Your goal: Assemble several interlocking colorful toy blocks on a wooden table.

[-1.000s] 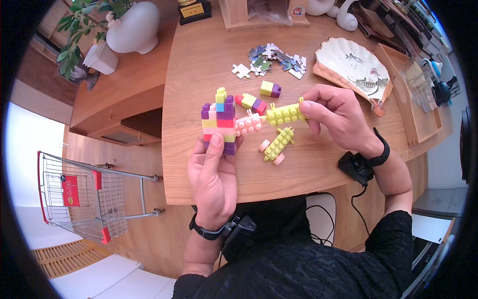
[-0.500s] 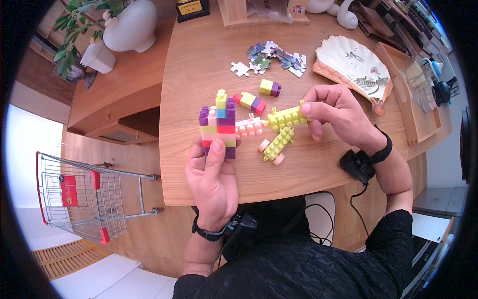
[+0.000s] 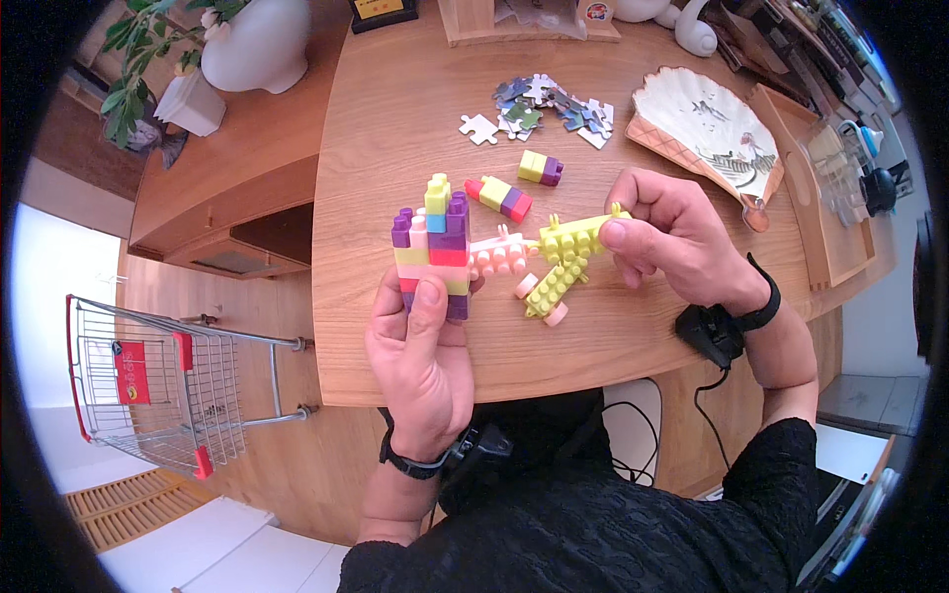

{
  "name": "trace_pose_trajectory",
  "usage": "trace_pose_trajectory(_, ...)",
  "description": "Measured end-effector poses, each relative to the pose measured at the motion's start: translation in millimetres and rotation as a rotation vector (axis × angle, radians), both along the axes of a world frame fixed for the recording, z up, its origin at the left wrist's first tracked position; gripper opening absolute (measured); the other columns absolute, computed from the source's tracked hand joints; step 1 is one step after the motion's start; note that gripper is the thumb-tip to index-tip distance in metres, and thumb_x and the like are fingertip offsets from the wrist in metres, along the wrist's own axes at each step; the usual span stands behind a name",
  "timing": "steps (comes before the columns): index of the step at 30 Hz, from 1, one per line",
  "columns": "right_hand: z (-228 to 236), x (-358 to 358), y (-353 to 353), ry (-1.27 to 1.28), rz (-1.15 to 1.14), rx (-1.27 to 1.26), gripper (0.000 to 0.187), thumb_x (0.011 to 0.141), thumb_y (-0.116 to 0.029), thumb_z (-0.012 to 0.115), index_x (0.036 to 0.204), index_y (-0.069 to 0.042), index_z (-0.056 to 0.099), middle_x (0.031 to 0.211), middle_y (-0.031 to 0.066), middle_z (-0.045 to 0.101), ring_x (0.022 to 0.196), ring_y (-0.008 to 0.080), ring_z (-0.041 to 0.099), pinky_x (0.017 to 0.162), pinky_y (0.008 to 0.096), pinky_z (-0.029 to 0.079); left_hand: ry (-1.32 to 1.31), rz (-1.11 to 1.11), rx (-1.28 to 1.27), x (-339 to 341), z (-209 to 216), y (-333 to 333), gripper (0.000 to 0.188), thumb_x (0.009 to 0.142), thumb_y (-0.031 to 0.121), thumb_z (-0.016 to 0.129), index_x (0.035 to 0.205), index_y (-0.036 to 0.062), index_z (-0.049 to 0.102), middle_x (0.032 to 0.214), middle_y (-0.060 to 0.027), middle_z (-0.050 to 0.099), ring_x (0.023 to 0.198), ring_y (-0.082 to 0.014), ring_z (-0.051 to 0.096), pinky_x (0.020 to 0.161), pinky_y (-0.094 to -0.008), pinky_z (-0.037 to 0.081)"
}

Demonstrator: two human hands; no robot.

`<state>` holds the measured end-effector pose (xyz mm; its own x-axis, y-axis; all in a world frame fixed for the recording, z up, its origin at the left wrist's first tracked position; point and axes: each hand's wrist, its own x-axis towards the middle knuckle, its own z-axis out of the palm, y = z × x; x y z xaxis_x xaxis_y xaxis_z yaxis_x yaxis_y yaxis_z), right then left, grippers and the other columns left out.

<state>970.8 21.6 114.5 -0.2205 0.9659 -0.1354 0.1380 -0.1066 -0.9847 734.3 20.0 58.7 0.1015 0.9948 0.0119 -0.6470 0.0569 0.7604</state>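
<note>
My left hand is closed round the base of a colourful stack of toy building bricks, held upright over the near part of the table. Between thumb and fingers, my right hand pinches the right end of a yellow-green brick base with studs and small hooks. A pink studded base lies between the stack and that piece; whether it is hooked to the yellow-green one I cannot tell. Just below, another yellow-green base with pink wheels rests on the table, slanted.
Two short brick stacks lie beyond the bases on the wooden table. Farther back is a pile of jigsaw pieces. A fan-shaped dish and wooden tray stand right. A small shopping cart stands left on the floor.
My right hand has shifted slightly right with the yellow-green base. The left hand and its brick stack stay nearly in place; the whole view has tilted a little.
</note>
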Motion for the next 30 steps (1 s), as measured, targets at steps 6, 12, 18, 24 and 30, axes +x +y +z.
trace_pose_trajectory(6, -10, 8, 0, 0.066, -0.029, 0.188, 0.02, 0.09, -0.015, 0.07, 0.091, 0.0, 0.055, 0.077, 0.0002, 0.061, 0.062, 0.0037, 0.057, 0.053, 0.0186, 0.043, -0.067, -0.007, 0.016, 2, 6, 1, 0.048, 0.104, 0.027, 0.043, 0.144, 0.0016, 0.035, 0.142, -0.0236, 0.045, 0.124, -0.0263, 0.053, 0.108, -0.0392, 0.044)
trace_pose_trajectory(12, -18, 12, 6, -0.208, -0.025, 0.614, 0.02, 0.083, -0.01, 0.075, 0.095, -0.001, 0.061, 0.084, 0.0019, 0.063, 0.072, 0.007, 0.059, 0.061, 0.0208, 0.049, -0.201, -0.01, 0.04, -2, 2, 4, 0.053, 0.105, 0.029, 0.038, 0.15, 0.006, 0.023, 0.149, -0.0289, 0.03, 0.131, -0.0311, 0.045, 0.115, -0.0408, 0.036)
trace_pose_trajectory(18, -10, 13, 9, -0.426, 0.051, 0.663, 0.022, 0.076, -0.003, 0.079, 0.091, -0.002, 0.062, 0.09, 0.0068, 0.064, 0.079, 0.0128, 0.059, 0.066, 0.0241, 0.049, -0.266, 0.043, 0.066, -2, 5, 4, 0.053, 0.104, 0.027, 0.04, 0.15, 0.0066, 0.023, 0.148, -0.0296, 0.031, 0.136, -0.0333, 0.038, 0.117, -0.043, 0.032)
trace_pose_trajectory(24, -11, 15, 14, -0.558, 0.099, 0.744, 0.021, 0.074, -0.004, 0.079, 0.089, -0.002, 0.065, 0.089, 0.0078, 0.066, 0.075, 0.0157, 0.061, 0.063, 0.0254, 0.048, -0.192, 0.09, 0.041, -3, 3, 4, 0.051, 0.103, 0.025, 0.043, 0.147, 0.0044, 0.028, 0.144, -0.0261, 0.04, 0.135, -0.033, 0.039, 0.116, -0.0426, 0.032)
trace_pose_trajectory(30, -18, 22, 15, -0.698, 0.128, 0.689, 0.018, 0.077, -0.006, 0.075, 0.09, -0.003, 0.064, 0.088, 0.0069, 0.067, 0.074, 0.0189, 0.063, 0.064, 0.0294, 0.051, -0.057, 0.089, 0.027, -3, 3, 3, 0.049, 0.102, 0.022, 0.042, 0.145, 0.0009, 0.032, 0.14, -0.0227, 0.046, 0.133, -0.0315, 0.042, 0.115, -0.0421, 0.031)
